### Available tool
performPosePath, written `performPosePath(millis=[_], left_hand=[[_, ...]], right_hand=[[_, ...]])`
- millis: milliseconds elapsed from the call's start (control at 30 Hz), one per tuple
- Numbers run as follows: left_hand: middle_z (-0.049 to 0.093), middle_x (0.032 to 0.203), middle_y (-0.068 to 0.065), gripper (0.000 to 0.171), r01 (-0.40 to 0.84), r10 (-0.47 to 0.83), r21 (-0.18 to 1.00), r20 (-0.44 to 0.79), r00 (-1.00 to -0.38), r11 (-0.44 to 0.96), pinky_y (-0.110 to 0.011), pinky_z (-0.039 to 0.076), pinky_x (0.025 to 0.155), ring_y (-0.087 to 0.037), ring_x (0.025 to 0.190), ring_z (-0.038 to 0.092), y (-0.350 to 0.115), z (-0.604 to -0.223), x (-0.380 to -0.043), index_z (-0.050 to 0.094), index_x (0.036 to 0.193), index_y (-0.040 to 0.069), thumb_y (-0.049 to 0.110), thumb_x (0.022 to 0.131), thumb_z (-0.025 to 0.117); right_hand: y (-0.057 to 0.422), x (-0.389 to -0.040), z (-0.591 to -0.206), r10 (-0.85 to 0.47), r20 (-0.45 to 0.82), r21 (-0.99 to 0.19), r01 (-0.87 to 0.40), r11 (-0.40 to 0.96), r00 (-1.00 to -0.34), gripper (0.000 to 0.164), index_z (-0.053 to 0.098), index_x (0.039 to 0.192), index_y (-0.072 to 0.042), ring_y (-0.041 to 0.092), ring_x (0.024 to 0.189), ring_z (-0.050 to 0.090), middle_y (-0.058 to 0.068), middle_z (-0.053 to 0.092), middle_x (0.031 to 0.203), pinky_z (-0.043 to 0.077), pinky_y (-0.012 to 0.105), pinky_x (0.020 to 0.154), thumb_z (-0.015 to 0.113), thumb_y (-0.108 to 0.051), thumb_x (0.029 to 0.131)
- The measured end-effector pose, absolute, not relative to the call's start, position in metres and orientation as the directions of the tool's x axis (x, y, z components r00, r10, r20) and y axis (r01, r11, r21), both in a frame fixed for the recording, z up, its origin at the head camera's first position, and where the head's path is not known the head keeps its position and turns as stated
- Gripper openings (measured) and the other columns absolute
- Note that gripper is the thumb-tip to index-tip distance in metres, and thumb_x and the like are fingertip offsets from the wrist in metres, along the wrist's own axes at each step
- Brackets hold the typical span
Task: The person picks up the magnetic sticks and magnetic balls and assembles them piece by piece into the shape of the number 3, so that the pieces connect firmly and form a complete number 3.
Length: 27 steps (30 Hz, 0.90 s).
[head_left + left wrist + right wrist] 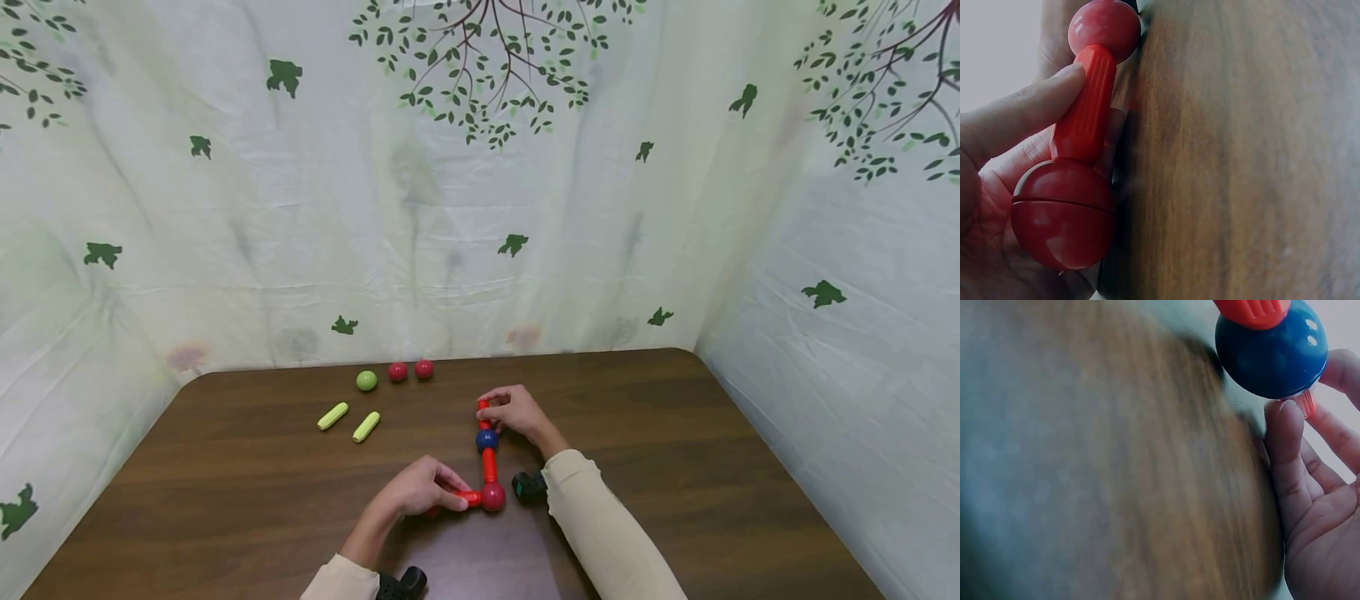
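Observation:
A toy structure of red rods and balls forms an L on the table. Its corner is a red ball [492, 497]. From there a middle red rod [489, 467] runs away to a blue ball [487, 440], and a far red rod [483, 407] continues past that. My left hand [417, 490] pinches the near red rod [1088, 106] between thumb and fingers; a seamed red ball [1063, 215] on that rod's end lies by the palm. With thumb and fingertips, my right hand [521, 414] grips the far rod, partly hidden in the right wrist view behind the blue ball.
At the back left of the wooden table [247, 467] sit a green ball [367, 381], two red balls [397, 372] and two pale yellow-green rods [366, 427]. Behind the table hangs a leaf-patterned curtain [450, 208]. Black wrist devices [529, 487] are worn on both arms.

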<state>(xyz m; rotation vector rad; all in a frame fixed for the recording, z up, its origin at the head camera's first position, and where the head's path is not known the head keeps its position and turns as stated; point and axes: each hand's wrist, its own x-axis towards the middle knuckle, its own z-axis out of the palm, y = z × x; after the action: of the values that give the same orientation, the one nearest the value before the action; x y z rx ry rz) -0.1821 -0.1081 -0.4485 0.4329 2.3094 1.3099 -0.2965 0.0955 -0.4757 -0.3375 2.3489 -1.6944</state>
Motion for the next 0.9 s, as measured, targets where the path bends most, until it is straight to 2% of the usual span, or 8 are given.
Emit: performPosePath(millis=[200, 433, 733, 900], left_hand=[[0.07, 0.08, -0.003, 0.014, 0.058, 0.482, 0.869, -0.216, -0.849, 0.491, -0.027, 0.04, 0.064, -0.01, 0.071, 0.052, -0.111, -0.449, -0.181, 0.075, 0.09, 0.0, 0.005, 0.078, 0.078], [0.07, 0.081, -0.003, 0.014, 0.057, 0.482, 0.867, -0.219, -0.848, 0.494, -0.027, 0.041, 0.065, -0.01, 0.071, 0.052, -0.112, -0.45, -0.181, 0.075, 0.09, 0.0, 0.005, 0.078, 0.078], [0.07, 0.081, -0.003, 0.014, 0.07, 0.481, 0.869, -0.202, -0.853, 0.49, -0.028, 0.041, 0.065, -0.011, 0.073, 0.052, -0.115, -0.449, -0.181, 0.075, 0.09, 0.001, 0.006, 0.077, 0.079], [0.071, 0.081, -0.003, 0.014, 0.077, 0.474, 0.872, -0.186, -0.861, 0.483, -0.027, 0.041, 0.066, -0.011, 0.073, 0.052, -0.112, -0.45, -0.179, 0.075, 0.089, 0.001, 0.005, 0.076, 0.079]], right_hand=[[0.094, -0.286, -0.462, -0.334, -0.038, -0.945, -0.075, 0.318, -0.942, 0.032, 0.065, 0.111, 0.01, 0.017, 0.062, 0.057, 0.006, 0.065, 0.079, 0.055, 0.037, 0.06, 0.072, -0.006, 0.084], [0.092, -0.294, -0.474, -0.293, -0.068, -0.955, -0.023, 0.297, -0.954, 0.033, 0.065, 0.112, 0.004, 0.014, 0.06, 0.055, 0.005, 0.063, 0.081, 0.05, 0.028, 0.053, 0.074, -0.01, 0.084], [0.104, -0.299, -0.469, -0.228, -0.105, -0.963, 0.042, 0.266, -0.968, 0.029, 0.064, 0.113, 0.0, 0.014, 0.058, 0.052, 0.007, 0.062, 0.084, 0.047, 0.027, 0.049, 0.068, -0.017, 0.09], [0.112, -0.304, -0.463, -0.209, -0.072, -0.947, 0.0, 0.322, -0.975, 0.025, 0.064, 0.11, 0.001, 0.017, 0.059, 0.05, 0.009, 0.061, 0.084, 0.045, 0.028, 0.051, 0.067, -0.015, 0.09]])
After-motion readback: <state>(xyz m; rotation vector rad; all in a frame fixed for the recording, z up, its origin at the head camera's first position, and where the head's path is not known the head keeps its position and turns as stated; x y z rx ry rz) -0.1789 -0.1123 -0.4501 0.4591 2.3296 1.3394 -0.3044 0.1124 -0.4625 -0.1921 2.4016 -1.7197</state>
